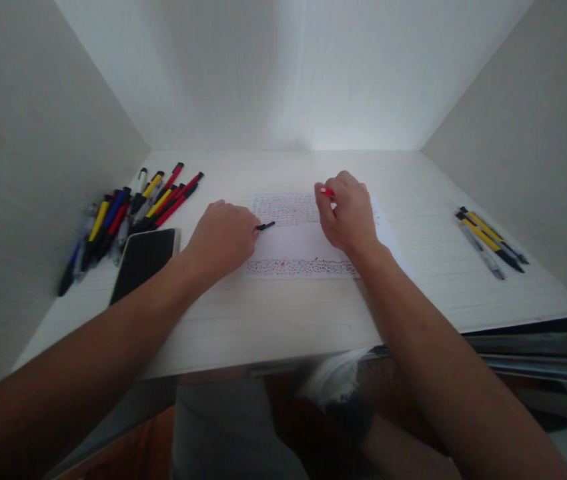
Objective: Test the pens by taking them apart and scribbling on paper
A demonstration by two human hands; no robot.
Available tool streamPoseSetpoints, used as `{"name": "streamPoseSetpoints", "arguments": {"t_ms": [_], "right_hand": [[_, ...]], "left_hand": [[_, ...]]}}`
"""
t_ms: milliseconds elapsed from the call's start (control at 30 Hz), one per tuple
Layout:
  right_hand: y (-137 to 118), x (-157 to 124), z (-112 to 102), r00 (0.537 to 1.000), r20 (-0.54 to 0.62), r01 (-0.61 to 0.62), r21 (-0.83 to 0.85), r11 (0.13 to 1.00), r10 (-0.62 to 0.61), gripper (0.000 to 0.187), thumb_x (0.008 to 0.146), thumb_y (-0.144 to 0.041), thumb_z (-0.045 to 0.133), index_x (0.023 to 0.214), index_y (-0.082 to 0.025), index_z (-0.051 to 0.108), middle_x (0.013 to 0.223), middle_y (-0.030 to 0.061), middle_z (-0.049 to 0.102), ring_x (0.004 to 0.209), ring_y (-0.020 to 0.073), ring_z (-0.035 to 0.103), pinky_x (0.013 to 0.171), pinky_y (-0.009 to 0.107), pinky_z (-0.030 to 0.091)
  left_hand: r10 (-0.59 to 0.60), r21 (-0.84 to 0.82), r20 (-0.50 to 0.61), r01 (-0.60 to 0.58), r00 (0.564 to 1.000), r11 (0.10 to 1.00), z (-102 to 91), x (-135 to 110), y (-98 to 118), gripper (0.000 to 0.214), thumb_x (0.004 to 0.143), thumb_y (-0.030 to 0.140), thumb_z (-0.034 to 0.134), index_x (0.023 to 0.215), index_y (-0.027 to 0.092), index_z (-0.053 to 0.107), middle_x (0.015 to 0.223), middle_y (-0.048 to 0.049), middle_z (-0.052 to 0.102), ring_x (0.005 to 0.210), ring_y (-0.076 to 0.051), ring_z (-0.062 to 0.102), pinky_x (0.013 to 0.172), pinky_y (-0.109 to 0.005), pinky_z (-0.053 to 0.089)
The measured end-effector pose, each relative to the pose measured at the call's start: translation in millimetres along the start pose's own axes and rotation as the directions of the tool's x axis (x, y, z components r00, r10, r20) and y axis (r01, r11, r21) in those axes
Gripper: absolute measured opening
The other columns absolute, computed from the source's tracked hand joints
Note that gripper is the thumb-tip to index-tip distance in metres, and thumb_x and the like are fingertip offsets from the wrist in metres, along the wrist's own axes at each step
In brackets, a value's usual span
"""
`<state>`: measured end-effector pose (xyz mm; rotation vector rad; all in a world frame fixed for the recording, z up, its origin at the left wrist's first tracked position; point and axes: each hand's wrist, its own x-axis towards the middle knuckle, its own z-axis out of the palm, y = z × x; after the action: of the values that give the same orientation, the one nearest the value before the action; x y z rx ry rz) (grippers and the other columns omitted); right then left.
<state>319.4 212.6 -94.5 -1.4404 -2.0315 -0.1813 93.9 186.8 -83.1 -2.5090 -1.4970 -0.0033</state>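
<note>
My left hand [227, 237] is closed at the left edge of a paper sheet [288, 240]. A slim black pen part [266, 226] pokes out of its fingers over the sheet; the rest of it is hidden. Above the sheet's right half, my right hand [349, 210] is curled round a red pen [327, 193], of which only a short red piece shows. Small marks in rows fill the sheet's upper part, and a dense band of dark and red marks runs along its lower edge. A bare white strip lies between them.
Left of my left hand lies a dark-screened phone [147, 260]. A pile of pens [108, 223] in yellow, red, blue and clear spreads beside and behind it. Several yellow and clear pens [488, 237] rest at the right. Pale panels enclose the desk [273, 327] on three sides.
</note>
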Motion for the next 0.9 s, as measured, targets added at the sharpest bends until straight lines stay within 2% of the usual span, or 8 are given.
{"name": "streamPoseSetpoints", "arguments": {"t_ms": [67, 133, 233, 333, 400, 567, 767, 900], "right_hand": [[3, 1, -1, 0.981, -0.162, -0.073, 0.185, 0.98, 0.103, 0.054, 0.105, -0.048, 0.025, 0.087, -0.017, 0.065, 0.093, 0.0122, 0.061, 0.092, 0.024, 0.058, 0.081, 0.04, 0.042], [6, 3, 1, 0.944, -0.206, -0.151, 0.428, 0.891, 0.259, 0.061, 0.103, -0.059, 0.024, 0.082, -0.019, 0.064, 0.08, 0.008, 0.058, 0.081, 0.021, 0.059, 0.072, 0.036, 0.044], [10, 6, 7, 0.917, 0.007, -0.273, 0.74, 0.615, 0.399, 0.061, 0.096, -0.07, 0.036, 0.073, -0.02, 0.063, 0.057, 0.0004, 0.048, 0.053, 0.0144, 0.05, 0.051, 0.03, 0.038], [10, 7, 9, 0.9, 0.234, -0.372, 0.852, 0.367, 0.369, 0.046, 0.09, -0.061, 0.057, 0.069, -0.02, 0.062, 0.049, -0.0022, 0.049, 0.041, 0.0105, 0.042, 0.04, 0.028, 0.028], [8, 6, 8, 0.897, 0.318, -0.404, 0.872, 0.277, 0.308, 0.039, 0.088, -0.052, 0.065, 0.066, -0.019, 0.064, 0.051, -0.0006, 0.055, 0.041, 0.0098, 0.046, 0.039, 0.027, 0.027], [0, 2, 2, 0.871, 0.476, -0.492, 0.849, 0.194, 0.125, 0.035, 0.084, -0.048, 0.072, 0.069, -0.016, 0.071, 0.063, 0.0055, 0.067, 0.052, 0.0112, 0.058, 0.044, 0.026, 0.036], [-2, 1, -1, 0.845, 0.524, -0.534, 0.828, 0.169, 0.104, 0.033, 0.079, -0.047, 0.076, 0.072, -0.016, 0.072, 0.068, 0.0056, 0.07, 0.057, 0.0112, 0.06, 0.049, 0.026, 0.041], [0, 1, 1, 0.833, 0.549, -0.551, 0.814, 0.184, 0.069, 0.031, 0.079, -0.046, 0.076, 0.072, -0.016, 0.073, 0.067, 0.0054, 0.07, 0.057, 0.011, 0.06, 0.052, 0.025, 0.045]], "left_hand": [[0.002, -0.04, -0.026, -0.003, 1.0, 0.999, 0.8, 0, 1, 0.027, 0.093, 0.025, 0.048, 0.094, 0.013, 0.072, 0.09, -0.0153, 0.07, 0.085, -0.03, 0.063, 0.081, -0.045, 0.044], [-0.003, -0.111, -0.093, -0.008, 0.996, 0.994, 2.7, 0, 4, 0.028, 0.093, 0.028, 0.051, 0.107, 0.015, 0.071, 0.099, -0.0137, 0.071, 0.091, -0.029, 0.063, 0.082, -0.042, 0.045], [-0.043, -0.228, -0.212, -0.007, 0.976, 0.974, 5.9, 1, 10, 0.036, 0.096, 0.042, 0.053, 0.117, 0.017, 0.069, 0.103, -0.0107, 0.073, 0.096, -0.027, 0.064, 0.086, -0.04, 0.044], [-0.061, -0.306, -0.254, -0.02, 0.965, 0.952, 6.2, 1, 15, 0.038, 0.099, 0.048, 0.05, 0.109, 0.018, 0.072, 0.096, -0.0075, 0.074, 0.089, -0.024, 0.065, 0.086, -0.039, 0.043], [-0.061, -0.326, -0.248, -0.023, 0.967, 0.945, 4.0, 0, 17, 0.037, 0.1, 0.046, 0.048, 0.102, 0.019, 0.073, 0.089, -0.0062, 0.074, 0.081, -0.021, 0.065, 0.082, -0.037, 0.042], [-0.078, -0.295, -0.233, 0.006, 0.969, 0.956, -1.8, -1, 22, 0.038, 0.102, 0.042, 0.045, 0.094, 0.017, 0.072, 0.082, -0.0074, 0.072, 0.072, -0.02, 0.062, 0.075, -0.036, 0.04], [-0.051, -0.246, -0.243, -0.01, 0.969, 0.969, -0.2, -2, 26, 0.042, 0.104, 0.042, 0.04, 0.088, 0.015, 0.069, 0.076, -0.0082, 0.069, 0.068, -0.02, 0.06, 0.068, -0.035, 0.036], [-0.055, -0.292, -0.19, -0.003, 0.98, 0.956, 2.3, -2, 26, 0.043, 0.103, 0.039, 0.039, 0.084, 0.015, 0.069, 0.074, -0.0081, 0.067, 0.065, -0.019, 0.055, 0.062, -0.034, 0.029]]}}
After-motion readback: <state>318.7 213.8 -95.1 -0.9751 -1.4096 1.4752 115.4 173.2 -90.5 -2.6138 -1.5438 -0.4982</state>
